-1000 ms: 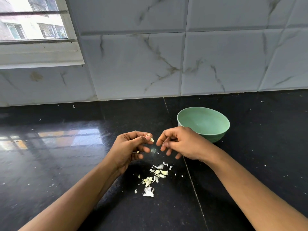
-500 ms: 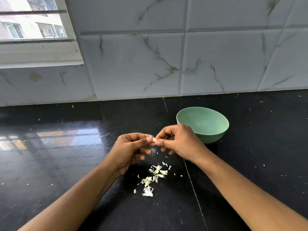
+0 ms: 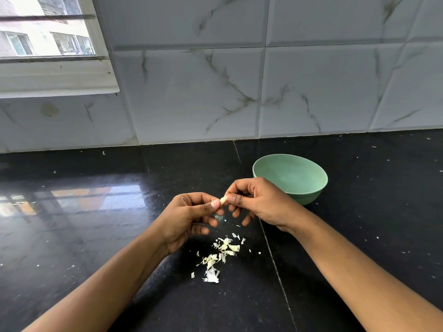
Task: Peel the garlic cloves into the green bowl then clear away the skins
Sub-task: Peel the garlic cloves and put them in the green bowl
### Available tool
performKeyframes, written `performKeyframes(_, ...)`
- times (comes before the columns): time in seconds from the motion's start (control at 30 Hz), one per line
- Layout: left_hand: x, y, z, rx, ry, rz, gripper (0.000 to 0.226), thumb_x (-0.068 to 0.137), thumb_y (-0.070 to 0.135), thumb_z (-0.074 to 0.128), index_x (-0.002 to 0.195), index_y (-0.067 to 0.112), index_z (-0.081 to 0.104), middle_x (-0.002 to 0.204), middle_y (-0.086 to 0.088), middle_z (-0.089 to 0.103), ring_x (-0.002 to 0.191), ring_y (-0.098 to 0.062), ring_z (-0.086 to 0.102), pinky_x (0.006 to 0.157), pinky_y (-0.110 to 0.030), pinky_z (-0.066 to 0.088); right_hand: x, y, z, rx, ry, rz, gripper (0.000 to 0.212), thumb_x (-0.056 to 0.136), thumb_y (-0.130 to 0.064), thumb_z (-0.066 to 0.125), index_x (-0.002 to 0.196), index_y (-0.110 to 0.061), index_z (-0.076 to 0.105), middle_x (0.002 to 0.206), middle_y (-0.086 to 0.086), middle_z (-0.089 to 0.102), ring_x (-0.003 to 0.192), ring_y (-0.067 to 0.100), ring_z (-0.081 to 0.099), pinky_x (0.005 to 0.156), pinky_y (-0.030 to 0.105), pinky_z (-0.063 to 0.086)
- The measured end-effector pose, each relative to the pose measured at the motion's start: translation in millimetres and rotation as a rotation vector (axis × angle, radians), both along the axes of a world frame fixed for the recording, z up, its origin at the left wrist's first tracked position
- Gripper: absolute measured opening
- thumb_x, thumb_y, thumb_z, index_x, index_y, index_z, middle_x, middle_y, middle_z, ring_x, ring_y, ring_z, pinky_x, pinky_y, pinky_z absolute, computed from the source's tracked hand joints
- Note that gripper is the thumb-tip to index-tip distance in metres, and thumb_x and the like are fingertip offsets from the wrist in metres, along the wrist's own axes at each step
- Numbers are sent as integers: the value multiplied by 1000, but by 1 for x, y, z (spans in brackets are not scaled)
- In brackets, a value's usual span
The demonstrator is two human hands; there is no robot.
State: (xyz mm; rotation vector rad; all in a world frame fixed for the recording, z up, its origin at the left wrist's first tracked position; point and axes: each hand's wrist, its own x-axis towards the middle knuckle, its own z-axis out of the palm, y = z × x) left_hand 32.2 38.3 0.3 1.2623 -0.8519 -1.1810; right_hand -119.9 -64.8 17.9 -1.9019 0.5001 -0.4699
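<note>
A small pale garlic clove (image 3: 223, 200) is pinched between the fingertips of both hands above the black counter. My left hand (image 3: 189, 216) holds it from the left with thumb and forefinger. My right hand (image 3: 259, 202) pinches it from the right, its other fingers curled below. The green bowl (image 3: 309, 185) stands just behind my right hand, which hides its near left rim; the part of its inside that shows holds nothing. A scatter of garlic skins (image 3: 219, 255) lies on the counter under the hands.
The black counter (image 3: 96, 236) runs back to a marble-tiled wall (image 3: 263, 92). A window (image 3: 48, 32) sits at the upper left. Tiny white flecks dot the counter on the right.
My hands were apart, the clove in my left fingers. My right hand has come in and now pinches the clove too. Bowl and skins have not moved.
</note>
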Motion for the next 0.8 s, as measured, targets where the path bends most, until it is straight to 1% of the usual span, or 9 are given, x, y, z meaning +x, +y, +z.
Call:
performKeyframes(0.13, 0, 1, 1, -22, 37, -30, 14, 71, 14, 64, 80, 4, 65, 68, -4, 67, 46, -6, 58, 36, -15, 45, 0, 3, 1, 31, 2, 49, 15, 96, -15, 51, 84, -16, 59, 73, -1, 56, 68, 7, 57, 49, 23, 51)
performKeyframes(0.23, 0, 2, 2, -49, 30, -51, 12, 72, 13, 64, 80, 3, 65, 68, -4, 66, 47, -7, 58, 35, -15, 45, -1, 4, 3, 120, 3, 101, 16, 97, -15, 49, 84, -16, 58, 71, -3, 55, 67, 7, 55, 47, 21, 48)
performKeyframes(0.4, -2, 1, -1, -76, -94, -19, 12, 71, 15, 67, 78, 6, 65, 67, -4, 67, 47, -10, 58, 37, -17, 43, -2, 0, 8, 343, 25, 40, 25, 93, -14, 44, 70, -16, 53, 63, -2, 52, 58, 9, 47, 43, 18, 36)
performKeyframes(0.47, -3, 0, -2, -81, -122, 13, 14, 70, 17, 68, 79, 6, 65, 67, -4, 67, 47, -10, 59, 39, -17, 43, -3, -1, 10, 402, 12, 42, 25, 92, -15, 45, 68, -16, 53, 63, -2, 53, 55, 8, 47, 41, 17, 35)
performKeyframes(0.53, -2, -2, -2, -83, -120, 49, 16, 69, 18, 68, 80, 6, 65, 68, -4, 68, 48, -10, 59, 39, -18, 44, -5, -1, 10, 333, 43, 51, 20, 90, -11, 54, 71, -15, 57, 66, 1, 57, 54, 7, 51, 41, 16, 39)
performKeyframes(0.6, -1, -2, -2, -80, -116, 84, 18, 69, 19, 68, 81, 5, 66, 69, -5, 68, 49, -10, 59, 40, -18, 44, -6, 0, 6, 94, 124, -3, 17, 81, 0, 65, 76, -15, 58, 75, 4, 60, 57, 8, 55, 45, 20, 47)
performKeyframes(0.67, 1, -2, -2, -82, -116, 111, 20, 69, 19, 68, 82, 5, 66, 69, -6, 68, 49, -10, 60, 40, -18, 44, -3, 3, 3, -103, 136, -84, 24, 76, 7, 63, 76, -17, 58, 79, 3, 62, 63, 11, 62, 51, 26, 53)
performKeyframes(0.73, 1, -2, -2, -80, -126, 121, 21, 69, 20, 69, 83, 4, 66, 69, -6, 68, 49, -10, 60, 40, -18, 44, 0, 7, 3, -127, 63, -157, 21, 80, 5, 54, 72, -14, 60, 72, 0, 64, 62, 13, 67, 53, 29, 54)
performKeyframes(0.8, 0, -2, -3, -75, -144, 132, 22, 69, 20, 69, 83, 4, 66, 69, -5, 69, 49, -11, 60, 40, -18, 44, 2, 9, 7, -70, 24, -212, 24, 87, -2, 46, 73, -12, 64, 66, 0, 66, 58, 15, 66, 53, 29, 51)
